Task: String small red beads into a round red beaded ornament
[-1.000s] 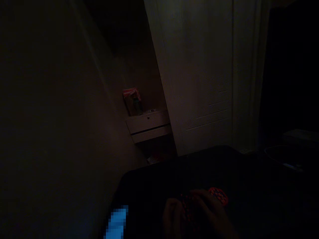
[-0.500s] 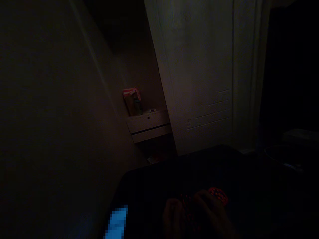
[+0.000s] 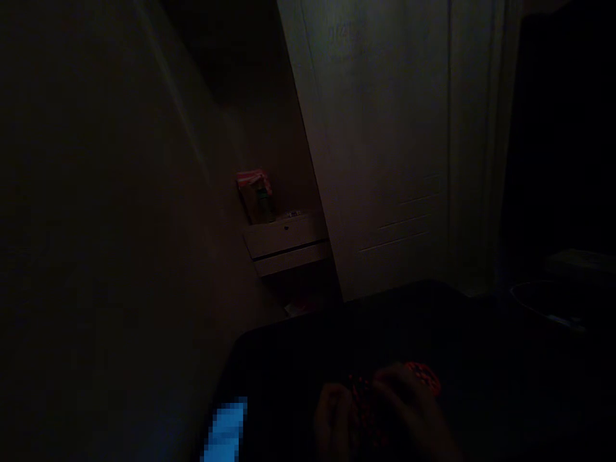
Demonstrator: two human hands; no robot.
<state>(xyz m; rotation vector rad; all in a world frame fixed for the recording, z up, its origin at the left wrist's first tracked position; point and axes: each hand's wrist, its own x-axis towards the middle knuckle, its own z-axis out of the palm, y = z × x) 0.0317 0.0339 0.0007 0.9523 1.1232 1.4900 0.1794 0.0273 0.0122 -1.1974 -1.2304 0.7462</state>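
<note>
In the dim head view, my left hand (image 3: 333, 414) is low in the middle, its fingers curled and the tips drawn together beside a patch of small red pieces (image 3: 363, 401). Opposite it, my right hand (image 3: 416, 407) reaches in from the lower right with bent fingers at the upper edge of the same pieces. Whatever the fingertips hold is too dark and small to name. Just behind my right hand lies a round thing with a red speckled pattern (image 3: 426, 377), partly covered by the hand.
A dark bed-like surface (image 3: 289, 359) spreads under the hands. At lower left glows a blurred blue screen (image 3: 225, 431). Beyond stand a drawer unit (image 3: 289, 240) carrying a red-striped packet (image 3: 253, 179) and a bottle (image 3: 265, 204), and a pale door panel (image 3: 385, 141). A thin cable-like loop (image 3: 534, 308) lies right.
Both hands stay in nearly the same place beside the red pieces. The right fingers have shifted very slightly upward. Nothing else visibly moves.
</note>
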